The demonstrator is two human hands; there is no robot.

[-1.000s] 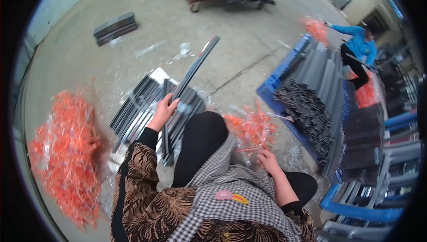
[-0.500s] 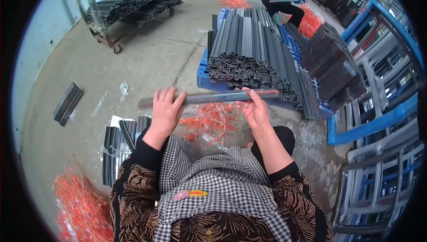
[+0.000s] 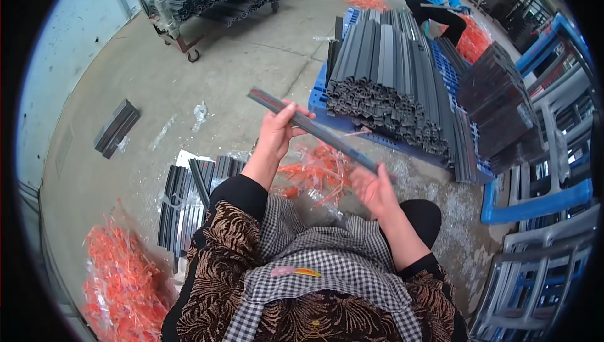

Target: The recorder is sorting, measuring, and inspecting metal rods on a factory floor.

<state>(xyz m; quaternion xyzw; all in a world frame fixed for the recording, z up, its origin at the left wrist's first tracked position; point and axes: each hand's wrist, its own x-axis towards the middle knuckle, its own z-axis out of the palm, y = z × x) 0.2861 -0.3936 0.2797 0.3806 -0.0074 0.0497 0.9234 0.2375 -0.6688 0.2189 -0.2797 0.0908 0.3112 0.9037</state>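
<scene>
Dark strip (image 3: pixel 333 140) is pinched by left hand (image 3: pixel 275 131); right hand's (image 3: pixel 377 194) fingers are spread (blurred). On blue pallet (image 3: pixel 319 104), pile (image 3: pixel 377 71) is already stacked; left of it, bundle (image 3: pixel 168 219) lies untouched.

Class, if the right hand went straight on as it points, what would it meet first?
The right hand would probably meet the dark strip that the left hand holds, though depth is unclear.

The right hand (image 3: pixel 375 192) was blurred at the lower end of the dark strip (image 3: pixel 333 140); beyond the strip, the cart (image 3: pixel 184 44) was cut off.
</scene>
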